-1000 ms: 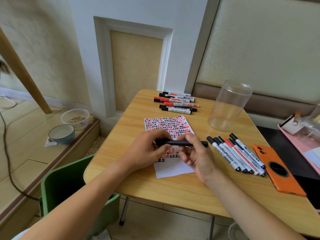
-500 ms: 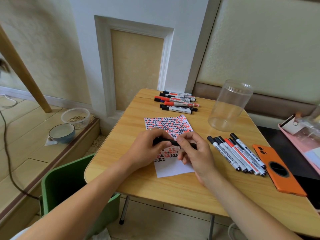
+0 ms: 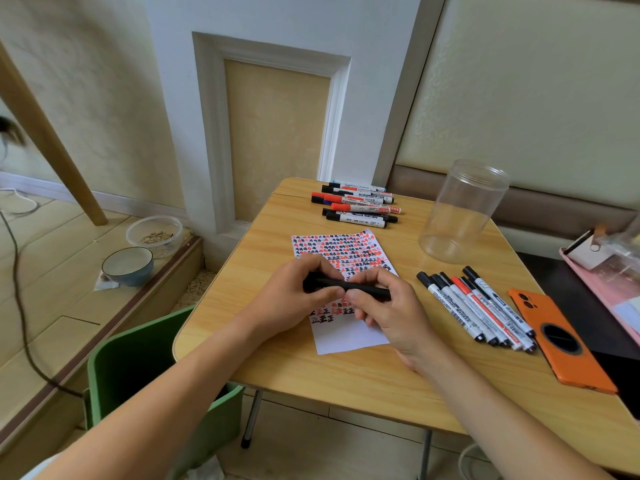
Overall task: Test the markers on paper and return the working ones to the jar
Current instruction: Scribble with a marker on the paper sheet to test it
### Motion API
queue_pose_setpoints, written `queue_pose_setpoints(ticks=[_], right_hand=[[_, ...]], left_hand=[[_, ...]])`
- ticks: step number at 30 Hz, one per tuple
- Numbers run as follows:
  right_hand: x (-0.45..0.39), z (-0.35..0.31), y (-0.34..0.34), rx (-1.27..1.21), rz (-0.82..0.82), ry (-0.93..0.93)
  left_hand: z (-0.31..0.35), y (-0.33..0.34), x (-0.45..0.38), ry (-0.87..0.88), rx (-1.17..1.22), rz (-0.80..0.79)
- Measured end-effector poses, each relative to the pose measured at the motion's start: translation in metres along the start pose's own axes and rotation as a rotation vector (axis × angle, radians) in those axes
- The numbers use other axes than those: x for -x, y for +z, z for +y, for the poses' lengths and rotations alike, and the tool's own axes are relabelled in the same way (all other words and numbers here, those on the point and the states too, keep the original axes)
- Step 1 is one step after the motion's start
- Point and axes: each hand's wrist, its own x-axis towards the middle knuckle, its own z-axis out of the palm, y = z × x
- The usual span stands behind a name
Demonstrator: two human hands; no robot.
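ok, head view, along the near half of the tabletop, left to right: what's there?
left hand → black marker, gripped by both hands over the paper → right hand → row of markers → orange phone

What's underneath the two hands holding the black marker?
The paper lies under both hands, with rows of red and black test marks and a blank near end. The left hand and right hand cover its middle, so any marks there are hidden.
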Motion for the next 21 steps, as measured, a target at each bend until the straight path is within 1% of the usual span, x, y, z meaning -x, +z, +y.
queue_pose_setpoints(ticks=[10, 17, 19, 21], right_hand=[[0.001, 0.002, 0.001, 0.017, 0.016, -0.012], [0.002, 0.005, 0.005, 0.093, 0.006, -0.036], [0.002, 0.006, 0.004, 0.109, -0.003, -0.056], [0.002, 0.006, 0.004, 0.113, -0.017, -0.074]], left_hand=[[-0.008, 0.001, 0.000, 0.021, -0.026, -0.036], [-0.011, 0.002, -0.001, 0.008, -0.093, -0.041], [-0.012, 0.001, -0.001, -0.007, -0.057, -0.051], [-0.012, -0.001, -0.001, -0.039, 0.030, -0.082]])
